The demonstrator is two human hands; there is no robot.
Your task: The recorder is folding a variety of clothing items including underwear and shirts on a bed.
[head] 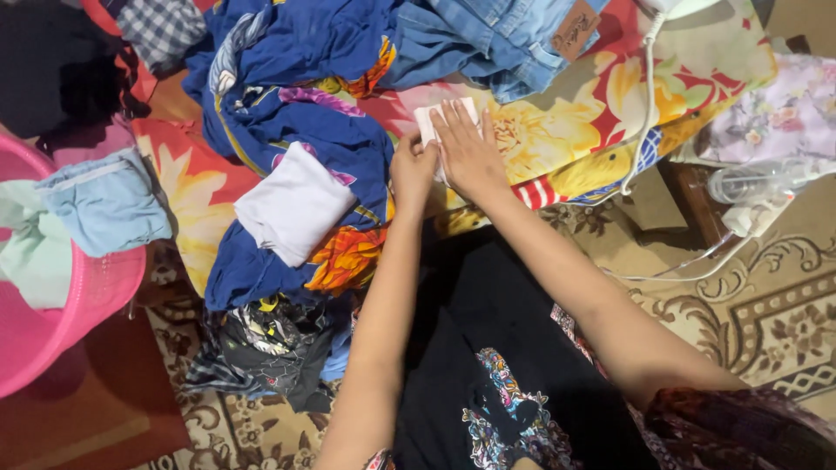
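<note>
the small white cloth (433,122) lies on the flowered sheet (557,130), just below the blue jeans (488,39). the right hand (466,152) is flat on it, fingers spread and pressed down. the left hand (411,170) pinches its lower left edge, fingers curled. both forearms reach forward, close together. a folded white garment (292,209) rests on blue fabric (287,130), and a pink basket (83,292) stands far left.
</note>
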